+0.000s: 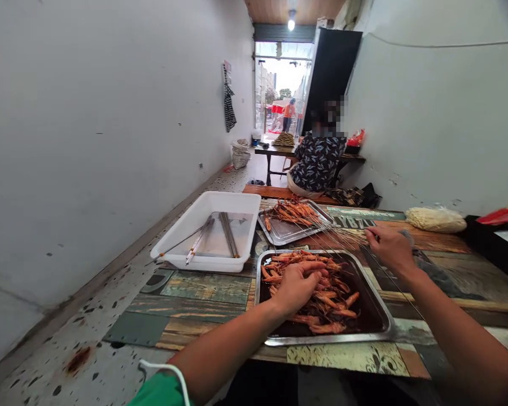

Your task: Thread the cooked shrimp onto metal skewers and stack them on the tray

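Note:
My left hand [297, 286] is down in the near metal tray [387, 324], among reddish-brown, elongated meat pieces [334, 304] lying in dark liquid. Its thumb and fingers are closed round one of the pieces, partly hidden by the hand. Raised to the right of that tray, my right hand [392, 249] is closed in a pinch on a thin skewer [400, 288], which slants down toward the lower right. Behind the near tray, a second metal tray [279, 234] bears a pile of skewered meat pieces [294, 211]; their thin sticks [342, 234] point right, toward my right hand.
A white plastic tub [161, 248] with bundles of metal skewers [228, 234] stands at left on the patterned table [211, 293]. At right lie a bagged pale bundle [435, 219] and a black box [491, 248]. A person [319, 160] sits at another table ahead.

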Action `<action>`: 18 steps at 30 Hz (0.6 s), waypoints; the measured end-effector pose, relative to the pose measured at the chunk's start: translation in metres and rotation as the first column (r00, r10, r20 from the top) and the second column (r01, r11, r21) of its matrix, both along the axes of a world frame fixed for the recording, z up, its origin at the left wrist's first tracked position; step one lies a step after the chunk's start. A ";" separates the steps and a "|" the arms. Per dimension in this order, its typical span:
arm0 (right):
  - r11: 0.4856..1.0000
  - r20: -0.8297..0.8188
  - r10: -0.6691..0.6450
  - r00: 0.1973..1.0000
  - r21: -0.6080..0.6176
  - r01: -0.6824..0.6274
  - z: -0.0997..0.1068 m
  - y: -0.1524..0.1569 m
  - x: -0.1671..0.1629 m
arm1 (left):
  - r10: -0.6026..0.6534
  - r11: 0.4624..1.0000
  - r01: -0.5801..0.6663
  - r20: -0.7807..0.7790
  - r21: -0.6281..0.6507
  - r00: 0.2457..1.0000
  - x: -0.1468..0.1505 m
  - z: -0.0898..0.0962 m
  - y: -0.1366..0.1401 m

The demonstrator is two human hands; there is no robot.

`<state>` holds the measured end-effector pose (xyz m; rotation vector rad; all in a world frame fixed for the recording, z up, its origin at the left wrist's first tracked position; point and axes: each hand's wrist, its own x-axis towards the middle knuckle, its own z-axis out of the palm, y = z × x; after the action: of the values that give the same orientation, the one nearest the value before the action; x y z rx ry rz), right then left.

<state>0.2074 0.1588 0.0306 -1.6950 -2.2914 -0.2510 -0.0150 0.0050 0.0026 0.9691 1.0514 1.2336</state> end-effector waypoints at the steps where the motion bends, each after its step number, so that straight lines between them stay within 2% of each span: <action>1: 0.999 0.024 -0.041 0.999 -0.016 0.041 -0.002 -0.013 0.021 | 0.007 1.000 -0.007 -0.018 0.019 1.000 -0.001 -0.001 -0.001; 4: 0.977 0.112 -0.156 0.981 -0.131 0.170 -0.015 -0.053 0.078 | 0.029 0.997 -0.024 -0.069 0.070 0.997 -0.002 -0.004 -0.002; 7: 0.940 0.163 -0.199 0.966 -0.246 0.235 -0.035 -0.089 0.111 | 0.036 0.995 -0.028 -0.086 0.094 0.996 -0.003 -0.006 -0.002; 10: 0.931 0.153 -0.186 0.971 -0.287 0.224 -0.052 -0.110 0.117 | 0.042 0.992 -0.032 -0.082 0.119 0.996 -0.004 -0.007 -0.001; 14: 0.928 0.093 -0.236 0.967 -0.275 0.253 -0.064 -0.113 0.108 | 0.066 0.988 -0.054 -0.083 0.143 0.994 -0.009 -0.006 0.003; 16: 0.930 0.017 -0.264 0.964 -0.259 0.260 -0.066 -0.108 0.105 | 0.113 0.983 -0.090 -0.138 0.162 0.984 -0.013 -0.005 0.006; 18: 0.943 -0.096 -0.279 0.955 -0.212 0.255 -0.066 -0.102 0.104 | 0.182 0.966 -0.123 -0.263 0.227 0.947 -0.018 -0.004 0.009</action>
<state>0.3113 0.0572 -0.0350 -2.0608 -2.0507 0.0318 -0.0328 0.0139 -0.0013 1.2728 1.2571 1.3808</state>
